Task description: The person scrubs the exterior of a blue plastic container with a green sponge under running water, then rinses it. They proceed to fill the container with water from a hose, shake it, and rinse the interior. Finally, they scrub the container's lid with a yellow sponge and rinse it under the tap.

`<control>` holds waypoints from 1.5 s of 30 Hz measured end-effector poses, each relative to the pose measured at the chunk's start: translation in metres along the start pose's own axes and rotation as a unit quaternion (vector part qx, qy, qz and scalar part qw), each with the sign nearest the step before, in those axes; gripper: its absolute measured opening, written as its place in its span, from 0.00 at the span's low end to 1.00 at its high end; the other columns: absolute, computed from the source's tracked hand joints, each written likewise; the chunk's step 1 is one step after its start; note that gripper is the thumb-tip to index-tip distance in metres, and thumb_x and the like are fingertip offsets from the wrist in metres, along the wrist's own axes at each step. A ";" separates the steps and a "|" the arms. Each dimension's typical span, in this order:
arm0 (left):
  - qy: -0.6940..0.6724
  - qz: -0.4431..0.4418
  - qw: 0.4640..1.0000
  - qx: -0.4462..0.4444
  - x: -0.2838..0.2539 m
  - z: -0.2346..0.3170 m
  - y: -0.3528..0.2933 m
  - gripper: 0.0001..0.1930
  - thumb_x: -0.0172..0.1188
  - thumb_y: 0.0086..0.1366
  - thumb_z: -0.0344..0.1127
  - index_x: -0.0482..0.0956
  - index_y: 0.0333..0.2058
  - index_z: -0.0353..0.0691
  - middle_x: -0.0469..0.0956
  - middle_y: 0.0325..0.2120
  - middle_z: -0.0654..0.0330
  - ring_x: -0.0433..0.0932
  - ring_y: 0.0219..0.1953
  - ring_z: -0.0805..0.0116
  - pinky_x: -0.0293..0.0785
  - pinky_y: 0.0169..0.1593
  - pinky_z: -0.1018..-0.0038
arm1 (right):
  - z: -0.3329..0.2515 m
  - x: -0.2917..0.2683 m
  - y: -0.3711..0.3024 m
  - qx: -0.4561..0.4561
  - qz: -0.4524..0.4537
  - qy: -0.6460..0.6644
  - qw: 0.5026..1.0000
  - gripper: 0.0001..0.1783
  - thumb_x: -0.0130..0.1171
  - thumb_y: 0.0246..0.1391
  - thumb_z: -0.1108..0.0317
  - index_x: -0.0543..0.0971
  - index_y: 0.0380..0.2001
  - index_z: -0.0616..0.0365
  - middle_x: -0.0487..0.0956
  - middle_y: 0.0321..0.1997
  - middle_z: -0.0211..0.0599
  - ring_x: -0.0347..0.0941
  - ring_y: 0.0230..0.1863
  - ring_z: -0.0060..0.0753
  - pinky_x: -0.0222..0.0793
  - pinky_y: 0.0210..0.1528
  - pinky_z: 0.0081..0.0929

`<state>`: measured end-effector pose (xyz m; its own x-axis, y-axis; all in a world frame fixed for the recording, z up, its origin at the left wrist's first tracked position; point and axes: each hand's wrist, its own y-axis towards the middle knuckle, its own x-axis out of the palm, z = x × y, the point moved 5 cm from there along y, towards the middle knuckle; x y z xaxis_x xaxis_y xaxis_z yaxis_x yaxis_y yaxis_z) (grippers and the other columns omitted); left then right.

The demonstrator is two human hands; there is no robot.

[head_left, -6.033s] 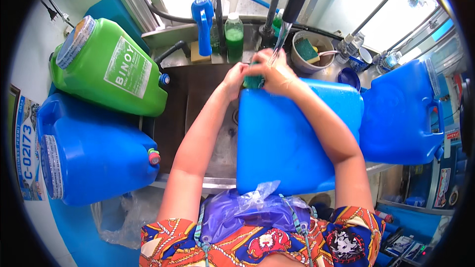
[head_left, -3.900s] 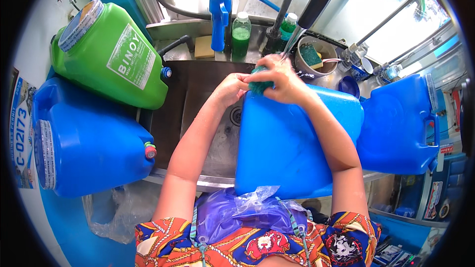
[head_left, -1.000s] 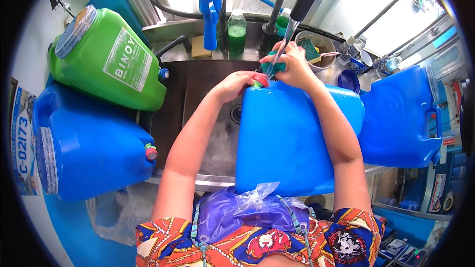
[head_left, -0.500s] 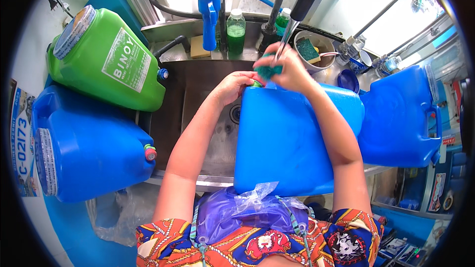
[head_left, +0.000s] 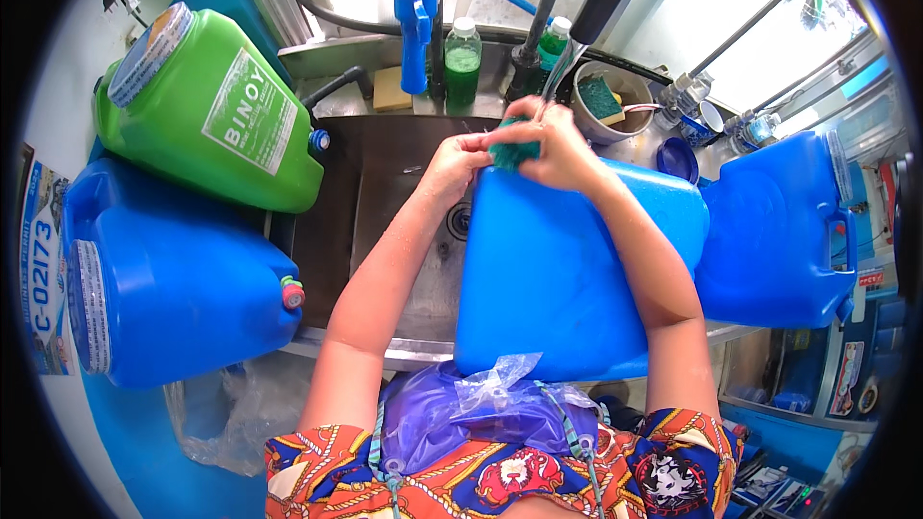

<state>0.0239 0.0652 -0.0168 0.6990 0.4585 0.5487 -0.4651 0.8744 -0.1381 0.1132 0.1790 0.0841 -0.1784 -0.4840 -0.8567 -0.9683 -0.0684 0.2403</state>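
Observation:
A large blue water jug [head_left: 567, 269] lies in front of me over the steel sink [head_left: 404, 240], its far end under my hands. My right hand [head_left: 558, 149] is closed round a green scouring pad [head_left: 514, 146] and presses it against the jug's far left corner. My left hand [head_left: 456, 165] has its fingers closed at that same corner, on the jug's small green tap. The pad and fingers now cover that tap; only the half-second-old picture shows a bit of it.
At left are a green jug [head_left: 216, 115] and another blue jug [head_left: 183, 279]; a third blue jug [head_left: 774, 231] stands at right. Behind the sink are a blue-handled faucet [head_left: 415, 34], a green liquid bottle [head_left: 462, 62], a yellow sponge [head_left: 391, 89] and a tub [head_left: 625, 86] holding a scrub sponge.
My right hand and the scouring pad have shifted slightly down and left, over the tap. The left hand stays at the jug's corner. The jugs have hardly moved.

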 end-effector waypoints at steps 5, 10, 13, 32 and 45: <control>0.039 -0.002 0.999 -0.011 0.001 0.000 -0.001 0.21 0.54 0.58 0.20 0.75 0.52 0.31 0.79 0.43 0.56 0.78 0.42 0.70 0.75 0.49 0.73 | -0.002 -0.017 -0.003 0.078 0.142 -0.170 0.972 0.27 0.65 0.31 0.71 0.85 0.42 0.36 0.73 0.52 0.40 0.65 0.60 0.42 0.52 0.61 0.46; 0.087 -0.045 0.993 -0.067 0.006 0.000 -0.001 0.15 0.52 0.61 0.23 0.78 0.47 0.32 0.80 0.37 0.58 0.78 0.39 0.72 0.74 0.47 0.76 | -0.001 0.001 0.001 0.083 -0.003 0.008 0.996 0.25 0.66 0.34 0.67 0.85 0.42 0.34 0.73 0.50 0.39 0.64 0.57 0.44 0.52 0.58 0.52; 0.056 -0.011 0.997 -0.045 0.006 -0.001 0.000 0.13 0.51 0.62 0.22 0.80 0.43 0.33 0.81 0.35 0.59 0.79 0.36 0.74 0.75 0.42 0.76 | -0.003 -0.015 -0.001 0.056 0.169 -0.168 0.970 0.25 0.68 0.31 0.67 0.85 0.40 0.35 0.73 0.51 0.38 0.64 0.57 0.43 0.52 0.56 0.51; 0.132 -0.016 0.987 -0.091 0.005 -0.003 -0.003 0.14 0.50 0.65 0.25 0.77 0.48 0.33 0.80 0.39 0.60 0.78 0.39 0.74 0.75 0.45 0.75 | 0.012 0.002 -0.001 0.035 -0.016 0.005 0.999 0.24 0.66 0.32 0.71 0.86 0.38 0.32 0.73 0.51 0.35 0.64 0.58 0.43 0.53 0.60 0.53; 0.143 0.089 0.985 0.032 0.005 0.000 -0.002 0.15 0.59 0.57 0.21 0.81 0.44 0.32 0.82 0.36 0.59 0.79 0.36 0.73 0.76 0.40 0.76 | 0.000 -0.008 0.001 -0.008 0.049 0.008 0.999 0.26 0.65 0.32 0.72 0.85 0.41 0.36 0.75 0.50 0.39 0.70 0.54 0.43 0.58 0.59 0.41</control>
<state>0.0284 0.0651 -0.0142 0.7231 0.6380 0.2647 -0.6214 0.7682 -0.1540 0.1141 0.1829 0.0914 -0.2687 -0.5037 -0.8210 -0.9434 -0.0342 0.3298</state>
